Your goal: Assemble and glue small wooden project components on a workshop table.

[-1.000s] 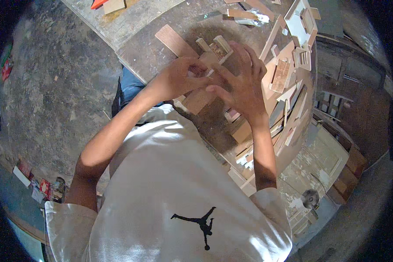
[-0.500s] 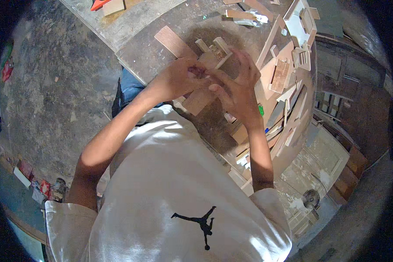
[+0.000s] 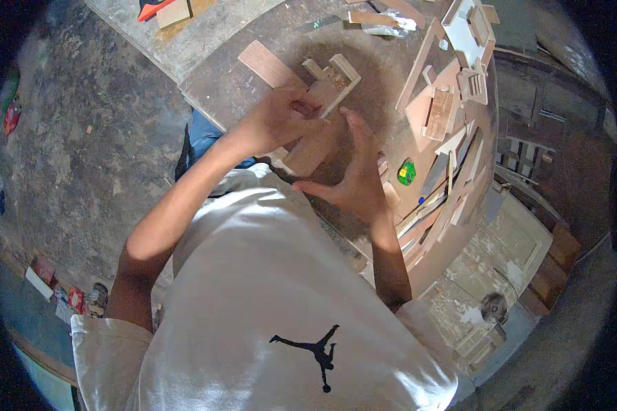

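Over the workbench (image 3: 219,89), my left hand (image 3: 277,123) is closed, thumb and fingers together around a small dark reddish thing that I cannot make out. Just past its fingertips lies a small wooden assembly (image 3: 346,77) of pale strips joined to a flat piece. A flat brown wooden piece (image 3: 310,154) shows below the left hand, partly covered by it. My right hand (image 3: 358,175) is held apart with thumb and fingers spread and nothing in it. A reddish wooden strip (image 3: 269,61) lies beyond the left hand.
A green tape measure (image 3: 406,172) rests right of my right hand. Wood offcuts and slats (image 3: 449,185) crowd the bench's right side, near a white wooden frame (image 3: 467,38). An orange-handled tool (image 3: 152,8) lies at the far left. An old panelled door (image 3: 504,233) stands at the right.
My right hand has drawn away from the left, toward my body, and its fingers have spread. The tape measure has come into fuller view. The left hand has hardly moved.
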Tool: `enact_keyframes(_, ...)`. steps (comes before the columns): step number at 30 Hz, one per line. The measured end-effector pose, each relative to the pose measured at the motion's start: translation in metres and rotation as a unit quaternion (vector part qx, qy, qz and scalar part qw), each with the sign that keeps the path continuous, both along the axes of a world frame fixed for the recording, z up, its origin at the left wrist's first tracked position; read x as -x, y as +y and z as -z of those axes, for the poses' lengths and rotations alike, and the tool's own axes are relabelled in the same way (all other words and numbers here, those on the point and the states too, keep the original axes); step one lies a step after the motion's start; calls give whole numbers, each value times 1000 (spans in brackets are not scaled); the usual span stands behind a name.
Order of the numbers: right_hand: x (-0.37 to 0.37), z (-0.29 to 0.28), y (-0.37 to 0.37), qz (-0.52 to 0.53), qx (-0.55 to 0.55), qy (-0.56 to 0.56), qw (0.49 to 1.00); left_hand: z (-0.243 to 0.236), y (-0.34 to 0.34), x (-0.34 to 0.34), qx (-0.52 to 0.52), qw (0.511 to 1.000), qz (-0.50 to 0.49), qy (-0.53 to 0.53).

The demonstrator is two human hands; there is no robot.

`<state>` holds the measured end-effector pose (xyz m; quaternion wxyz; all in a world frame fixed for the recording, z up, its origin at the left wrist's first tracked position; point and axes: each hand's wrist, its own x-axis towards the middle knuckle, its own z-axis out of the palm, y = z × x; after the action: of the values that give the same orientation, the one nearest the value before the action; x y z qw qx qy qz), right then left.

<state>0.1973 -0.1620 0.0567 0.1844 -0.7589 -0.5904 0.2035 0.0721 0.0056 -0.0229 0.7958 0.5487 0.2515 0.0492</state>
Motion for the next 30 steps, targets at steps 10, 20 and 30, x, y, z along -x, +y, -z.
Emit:
enact_keyframes(10, 9, -1, 4, 0, 12, -33, 999, 10, 2, 2, 6, 1000, 11, -22)
enact_keyframes(20, -7, 111, -59, 107, -32, 23, 993, 5, 4, -2, -6, 1000, 13, 15)
enact_keyframes(30, -4, 140, -65, 148, -62, -51, 986, -24, 13, -4, 11, 994, 68, 84)
